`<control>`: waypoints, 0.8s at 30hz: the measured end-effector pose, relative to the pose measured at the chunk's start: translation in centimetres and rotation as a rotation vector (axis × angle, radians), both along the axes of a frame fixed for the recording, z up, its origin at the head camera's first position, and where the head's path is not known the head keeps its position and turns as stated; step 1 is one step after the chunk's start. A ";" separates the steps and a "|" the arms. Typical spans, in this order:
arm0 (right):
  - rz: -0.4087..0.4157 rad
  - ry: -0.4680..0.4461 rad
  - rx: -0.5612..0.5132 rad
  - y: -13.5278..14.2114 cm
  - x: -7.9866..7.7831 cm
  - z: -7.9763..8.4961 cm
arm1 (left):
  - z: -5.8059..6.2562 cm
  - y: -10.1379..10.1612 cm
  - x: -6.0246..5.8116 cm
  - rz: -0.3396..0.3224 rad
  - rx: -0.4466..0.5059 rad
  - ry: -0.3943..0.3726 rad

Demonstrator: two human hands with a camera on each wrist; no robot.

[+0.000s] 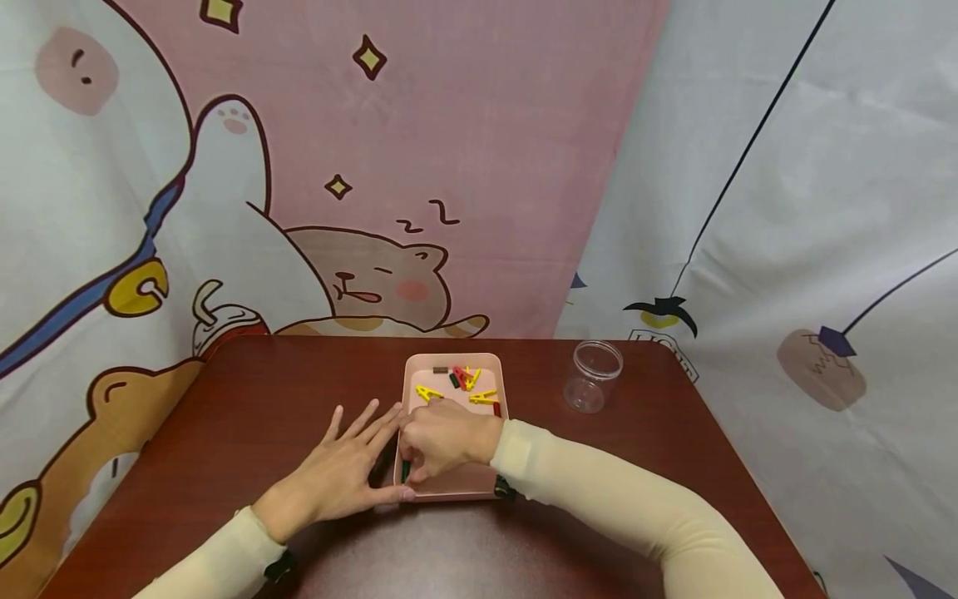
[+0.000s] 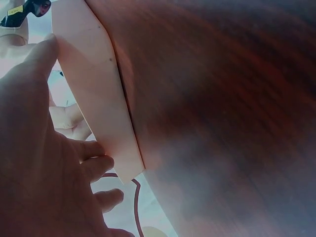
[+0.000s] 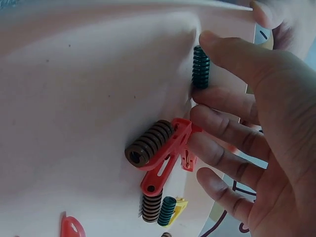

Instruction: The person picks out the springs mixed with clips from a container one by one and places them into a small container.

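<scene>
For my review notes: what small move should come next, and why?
Probably squeeze the green spring near the corner of the tray: the thumb and index finger of the right hand sit at its ends, their grip unclear, while the left hand touches the tray.

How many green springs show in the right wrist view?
2. One green spring is between thumb and index finger of the right hand; the other lies near the bottom, between a brown spring and a yellow clip. The hand may hide more.
</scene>
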State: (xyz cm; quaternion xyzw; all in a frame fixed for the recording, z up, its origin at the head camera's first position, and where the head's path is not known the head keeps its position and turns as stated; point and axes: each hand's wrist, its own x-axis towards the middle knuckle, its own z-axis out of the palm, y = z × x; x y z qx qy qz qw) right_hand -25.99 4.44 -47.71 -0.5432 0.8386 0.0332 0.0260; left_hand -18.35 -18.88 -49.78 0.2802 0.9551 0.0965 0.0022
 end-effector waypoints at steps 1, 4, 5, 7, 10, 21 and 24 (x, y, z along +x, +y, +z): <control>-0.001 0.004 -0.001 0.0 0.0 0.0 | 0.0 0.0 0.0 0.000 0.000 0.000; -0.004 0.015 -0.002 -0.1 0.1 0.0 | 0.0 0.0 0.0 0.000 0.001 -0.002; -0.003 0.019 -0.002 -0.1 0.0 -0.1 | 0.0 0.0 0.0 0.000 0.003 -0.002; -0.004 0.022 -0.002 -0.2 0.0 -0.2 | 0.0 0.0 0.0 -0.001 0.005 -0.003; -0.007 0.025 0.001 -0.3 0.0 -0.3 | 0.0 0.1 0.1 -0.002 0.009 -0.003; -0.009 0.024 0.008 -0.2 0.0 -0.3 | -0.1 0.1 0.1 0.007 -0.003 0.002; -0.006 0.011 0.005 -0.1 -0.1 -0.3 | -0.1 0.1 0.0 0.009 -0.003 0.000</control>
